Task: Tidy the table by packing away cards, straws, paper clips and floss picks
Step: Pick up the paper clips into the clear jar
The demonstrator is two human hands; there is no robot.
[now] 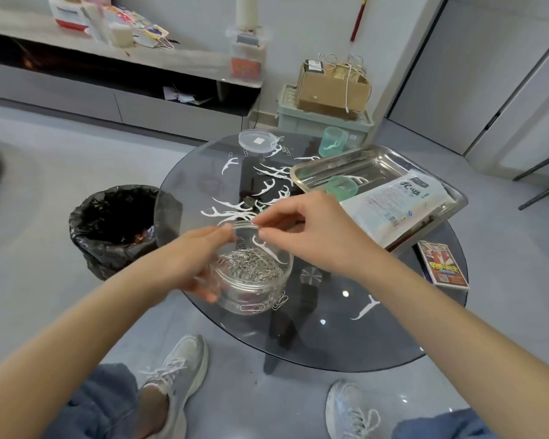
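Note:
A clear round jar point(254, 293) holding a heap of paper clips point(251, 266) stands at the near left of the round glass table point(346, 340). My left hand point(197, 261) grips the jar's left side. My right hand point(311, 232) is over the jar's mouth and pinches the top end of a white floss pick point(268, 248) that slants down into the jar. Several floss picks point(267, 185) lie scattered beyond the jar, and one more floss pick point(365, 308) lies at the near right. A few loose clips point(279, 302) lie against the jar's base. A card box point(442, 264) sits at the right edge.
A steel tray point(377, 163) at the right carries a white packet point(396, 204) and a green cup point(341, 186). A second green cup point(333, 142) and the jar's clear lid point(255, 141) sit at the far edge. A black-lined bin point(114, 223) stands left of the table.

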